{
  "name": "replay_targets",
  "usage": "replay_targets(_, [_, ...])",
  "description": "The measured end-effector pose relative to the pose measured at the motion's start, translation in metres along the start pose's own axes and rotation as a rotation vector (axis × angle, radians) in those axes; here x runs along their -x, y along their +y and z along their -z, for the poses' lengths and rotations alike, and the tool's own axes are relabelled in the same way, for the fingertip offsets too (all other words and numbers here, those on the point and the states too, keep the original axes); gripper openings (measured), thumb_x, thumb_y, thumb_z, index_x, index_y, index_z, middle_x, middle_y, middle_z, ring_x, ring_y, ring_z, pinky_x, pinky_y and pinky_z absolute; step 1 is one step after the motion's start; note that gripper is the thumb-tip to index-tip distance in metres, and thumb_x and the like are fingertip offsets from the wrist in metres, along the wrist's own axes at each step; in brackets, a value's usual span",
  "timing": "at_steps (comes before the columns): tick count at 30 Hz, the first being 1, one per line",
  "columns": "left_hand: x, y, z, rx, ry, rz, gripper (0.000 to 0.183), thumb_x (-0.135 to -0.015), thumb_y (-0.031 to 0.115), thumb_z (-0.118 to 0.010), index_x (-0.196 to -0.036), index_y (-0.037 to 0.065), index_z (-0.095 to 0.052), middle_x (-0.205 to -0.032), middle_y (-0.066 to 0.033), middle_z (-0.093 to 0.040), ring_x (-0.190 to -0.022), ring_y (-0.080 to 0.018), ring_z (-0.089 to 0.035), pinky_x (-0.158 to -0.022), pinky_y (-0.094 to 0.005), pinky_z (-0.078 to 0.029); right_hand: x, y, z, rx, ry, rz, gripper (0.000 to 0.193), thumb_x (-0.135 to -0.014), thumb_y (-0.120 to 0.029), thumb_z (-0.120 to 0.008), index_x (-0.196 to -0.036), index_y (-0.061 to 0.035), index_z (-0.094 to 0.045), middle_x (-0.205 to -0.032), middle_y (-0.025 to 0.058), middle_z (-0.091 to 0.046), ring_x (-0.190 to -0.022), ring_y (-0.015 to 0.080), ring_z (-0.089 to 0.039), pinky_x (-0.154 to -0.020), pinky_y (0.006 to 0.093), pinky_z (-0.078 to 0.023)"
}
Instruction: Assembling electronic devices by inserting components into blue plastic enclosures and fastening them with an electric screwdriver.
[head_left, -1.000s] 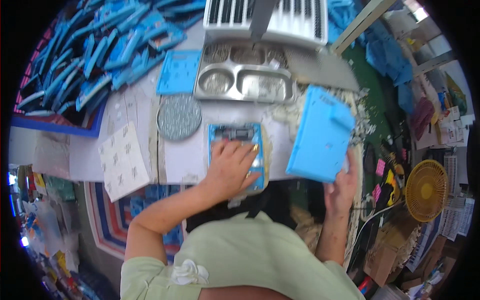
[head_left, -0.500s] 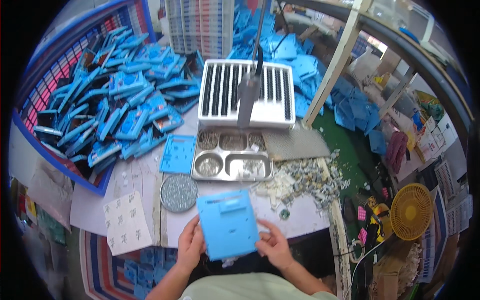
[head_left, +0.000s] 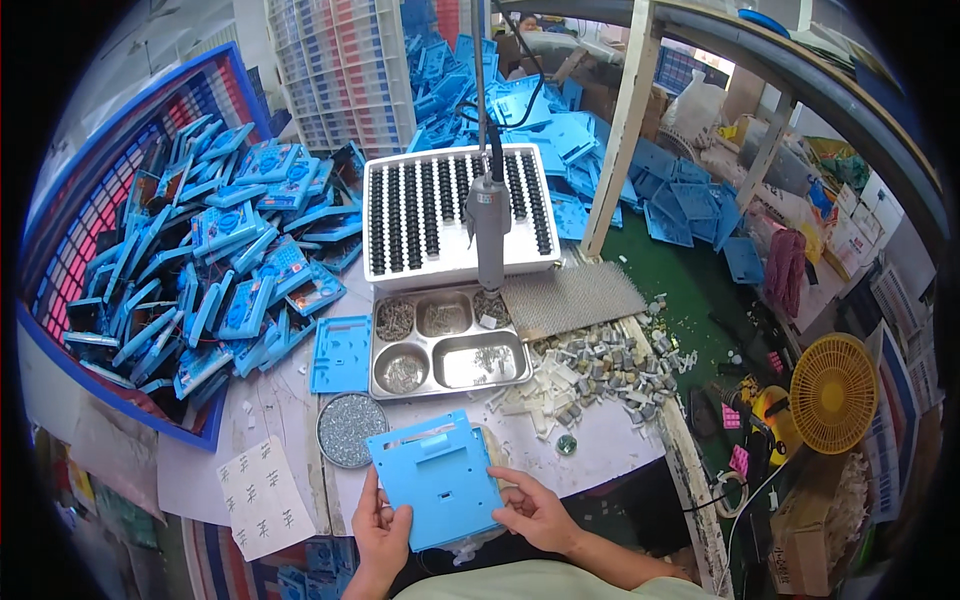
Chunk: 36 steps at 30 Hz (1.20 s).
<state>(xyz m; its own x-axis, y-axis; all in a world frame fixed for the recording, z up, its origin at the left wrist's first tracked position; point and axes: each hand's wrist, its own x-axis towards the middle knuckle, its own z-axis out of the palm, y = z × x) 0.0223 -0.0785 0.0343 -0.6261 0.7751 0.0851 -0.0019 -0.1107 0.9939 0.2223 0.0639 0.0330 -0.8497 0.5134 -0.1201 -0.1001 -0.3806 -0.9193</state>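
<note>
Between my two hands is a flat blue plastic panel (head_left: pixel 455 500) with a raised block, a slot near its far edge and small holes. My left hand (head_left: pixel 382 528) grips its left edge, thumb on the near face. On the right edge, my right hand (head_left: pixel 535 515) pinches it with thumb and fingers. Something clear and crumpled shows from beneath the panel; I cannot tell what it is. Just beyond stand a round dish of small metal parts (head_left: pixel 351 430) and a steel compartment tray (head_left: pixel 455 384) with small metal pieces in it. A grey electric screwdriver (head_left: pixel 490 235) hangs above the tray.
Blue assemblies fill a blue-rimmed crate (head_left: pixel 120 408) at left. A white tray (head_left: pixel 460 272) holds black and white rows. Loose small parts (head_left: pixel 620 375) are heaped right, by a grey textured sheet (head_left: pixel 570 302). A blue panel (head_left: pixel 341 355), marked paper (head_left: pixel 262 500) and yellow fan (head_left: pixel 833 393) are around.
The view has shifted, so the table things sit lower and further left. The panel has tilted and a slot near its far edge now shows. Both hands still hold it.
</note>
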Motion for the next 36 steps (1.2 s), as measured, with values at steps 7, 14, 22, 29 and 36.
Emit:
replay_targets(7, [-0.002, 0.002, -0.007, -0.010, -0.031, 0.027, 0.074, -0.088, -0.008, -0.056, -0.153, -0.005, -0.020, -0.102, -0.0057, -0.056, -0.073, -0.0013, -0.056, -0.062, -0.0140, -0.043, 0.007, 0.003, 0.007, -0.005, 0.045, 0.015, 0.062, -0.095, -0.002, -0.060, -0.151, -0.0084, -0.033, -0.087, -0.0010, -0.057, -0.070, 0.0040, -0.046, -0.062, 0.0185, -0.038])
replay_targets(14, [0.016, 0.000, 0.000, -0.024, 0.026, 0.084, 0.070, -0.086, -0.005, -0.060, -0.149, -0.008, -0.029, -0.096, -0.0057, -0.061, -0.074, -0.0012, -0.054, -0.061, -0.0145, -0.042, 0.021, 0.004, -0.007, -0.058, 0.088, 0.012, 0.060, -0.096, -0.004, -0.060, -0.150, -0.0077, -0.035, -0.084, -0.0002, -0.059, -0.067, 0.0054, -0.048, -0.059, 0.0209, -0.040])
replay_targets(22, [0.009, 0.002, 0.009, -0.170, 0.006, -0.079, 0.069, -0.084, 0.001, -0.065, -0.145, -0.012, -0.034, -0.090, -0.0062, -0.064, -0.066, -0.0024, -0.053, -0.055, -0.0157, -0.041, 0.009, 0.003, -0.004, 0.001, 0.019, 0.019, 0.063, -0.094, 0.001, -0.062, -0.149, -0.0048, -0.032, -0.086, 0.0045, -0.060, -0.069, 0.0075, -0.050, -0.061, 0.0213, -0.042])
replay_targets(29, [0.013, 0.011, 0.009, -0.275, -0.029, -0.214, 0.069, -0.083, 0.003, -0.066, -0.144, -0.012, -0.036, -0.085, -0.0047, -0.064, -0.065, -0.0031, -0.053, -0.054, -0.0164, -0.041, 0.015, -0.001, -0.004, 0.042, -0.008, 0.038, 0.066, -0.093, 0.002, -0.062, -0.150, -0.0051, -0.030, -0.088, 0.0051, -0.061, -0.070, 0.0075, -0.052, -0.063, 0.0214, -0.044])
replay_targets(36, [0.013, 0.013, 0.012, -0.346, -0.046, -0.217, 0.068, -0.084, 0.003, -0.066, -0.144, -0.010, -0.037, -0.078, -0.0002, -0.056, -0.061, -0.0027, -0.047, -0.054, -0.0173, -0.040, 0.019, -0.005, -0.015, 0.066, 0.046, 0.028, 0.066, -0.094, 0.000, -0.062, -0.151, -0.0066, -0.030, -0.081, 0.0009, -0.056, -0.068, 0.0045, -0.050, -0.060, 0.0189, -0.043])
